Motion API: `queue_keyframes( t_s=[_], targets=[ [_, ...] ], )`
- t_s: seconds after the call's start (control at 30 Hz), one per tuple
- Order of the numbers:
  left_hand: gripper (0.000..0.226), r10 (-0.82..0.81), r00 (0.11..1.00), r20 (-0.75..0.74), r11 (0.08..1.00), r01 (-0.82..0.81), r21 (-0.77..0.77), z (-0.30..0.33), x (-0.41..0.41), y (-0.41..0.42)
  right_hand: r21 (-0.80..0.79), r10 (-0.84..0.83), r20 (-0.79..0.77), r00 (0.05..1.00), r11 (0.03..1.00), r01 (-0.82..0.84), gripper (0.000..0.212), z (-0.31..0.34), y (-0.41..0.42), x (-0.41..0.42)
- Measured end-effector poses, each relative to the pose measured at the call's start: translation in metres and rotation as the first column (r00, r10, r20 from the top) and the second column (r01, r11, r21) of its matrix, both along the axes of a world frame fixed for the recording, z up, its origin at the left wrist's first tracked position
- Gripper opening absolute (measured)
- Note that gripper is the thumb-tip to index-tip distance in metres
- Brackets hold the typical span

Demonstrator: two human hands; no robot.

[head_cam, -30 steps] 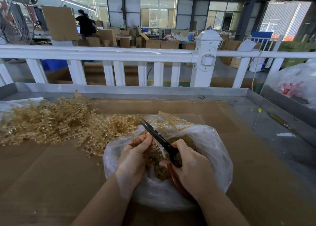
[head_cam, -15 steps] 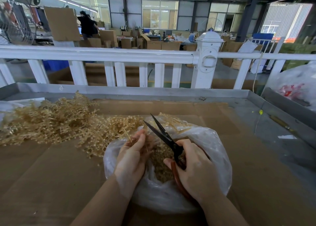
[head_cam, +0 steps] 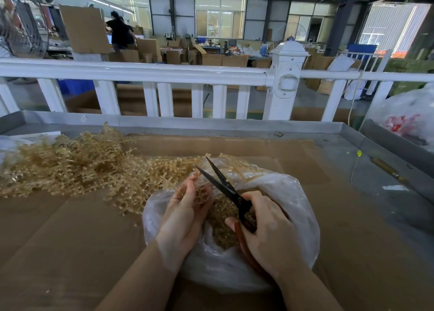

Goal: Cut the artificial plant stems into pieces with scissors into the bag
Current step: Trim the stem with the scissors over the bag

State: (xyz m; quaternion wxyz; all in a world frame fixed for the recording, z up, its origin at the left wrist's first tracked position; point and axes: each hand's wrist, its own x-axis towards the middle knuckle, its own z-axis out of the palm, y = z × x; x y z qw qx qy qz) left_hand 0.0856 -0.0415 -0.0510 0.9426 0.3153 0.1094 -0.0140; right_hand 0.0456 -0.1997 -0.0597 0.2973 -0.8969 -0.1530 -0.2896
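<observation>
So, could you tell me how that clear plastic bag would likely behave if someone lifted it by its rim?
The clear plastic bag looks thin and crumpled, so it would probably sag rather than hold its shape. The cut pieces pooled inside would likely slump to the bottom. Its glossy film may be slippery to grip.

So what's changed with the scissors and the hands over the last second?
The scissors, shut a second ago, have opened into a V over the plastic bag. The left hand lifted its stem piece slightly toward the blades. The right hand keeps its grip on the red handles. The bag and the stem pile stayed put.
</observation>
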Motion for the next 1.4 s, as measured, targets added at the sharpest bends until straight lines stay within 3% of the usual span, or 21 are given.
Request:
queue_keyframes(
  t_s=[0.23, 0.47, 0.8, 1.1, 1.4],
  targets=[
    [0.029, -0.066, 0.998, -0.02, 0.998, 0.066, 0.01, -0.002, -0.005, 0.006, -0.026, 0.006, -0.043, 0.999, 1.0, -0.007, 0.044, -0.003, -0.001, 0.002],
    [0.021, -0.093, 0.992, 0.084, 0.993, 0.085, 0.087, -0.003, -0.005, 0.002, -0.017, 0.025, -0.017, 1.0, 1.0, -0.026, 0.042, -0.002, -0.001, 0.001],
    [0.016, -0.023, 0.998, 0.055, 1.0, 0.022, 0.02, -0.001, -0.006, 0.004, -0.082, 0.028, -0.04, 0.999, 0.996, -0.031, 0.045, -0.001, 0.0, 0.0],
    [0.013, 0.04, 0.998, -0.047, 0.996, -0.037, 0.078, 0.008, -0.012, 0.0, -0.104, 0.041, -0.02, 0.999, 0.994, -0.043, 0.045, -0.002, 0.001, 0.001],
    [0.014, 0.114, 0.993, -0.016, 0.987, -0.112, 0.117, 0.007, -0.012, -0.003, -0.138, 0.015, -0.03, 0.999, 0.99, -0.019, 0.044, -0.006, 0.001, 0.002]
  ],
)
